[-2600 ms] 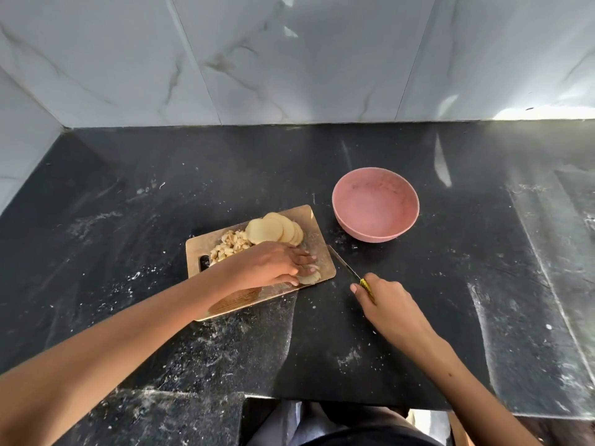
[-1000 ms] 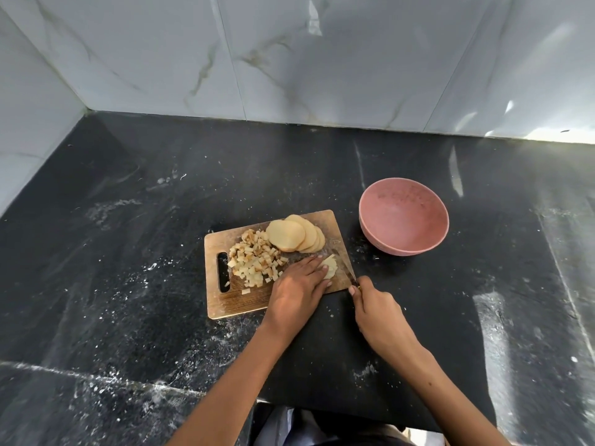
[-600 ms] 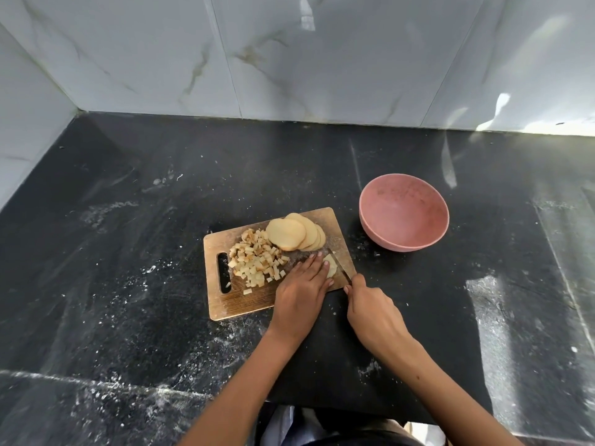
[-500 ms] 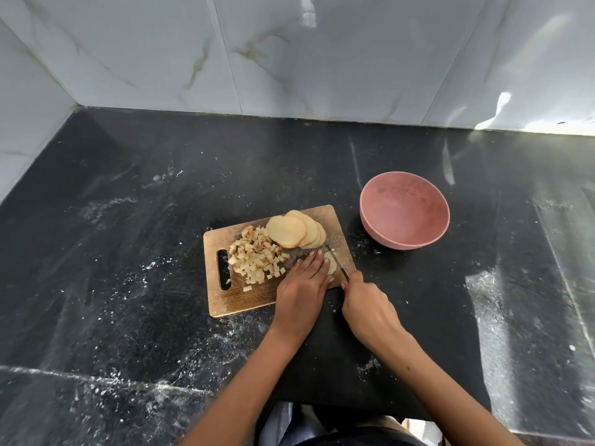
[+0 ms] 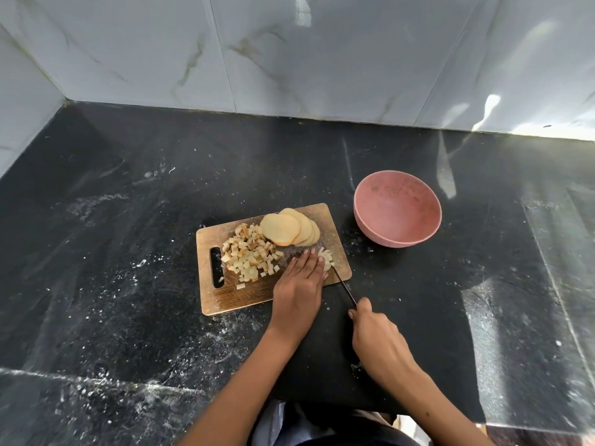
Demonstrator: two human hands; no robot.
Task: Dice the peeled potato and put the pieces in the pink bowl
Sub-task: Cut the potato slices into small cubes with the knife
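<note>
On the scuffed wooden cutting board [image 5: 225, 299], the left hand [image 5: 299, 281] presses flat-fingered on a small cut potato piece [image 5: 325, 259], right hand [image 5: 376, 339] curled round the thin knife [image 5: 344, 284]; round slices [image 5: 288, 227], rough cubes [image 5: 249, 255], smooth pink bowl [image 5: 397, 217] beside on the speckled black table [image 5: 128, 220].

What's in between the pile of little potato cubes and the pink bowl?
In the head view, a fanned stack of round potato slices lies between the diced pile and the pink bowl, then bare cutting board and black counter.
</note>
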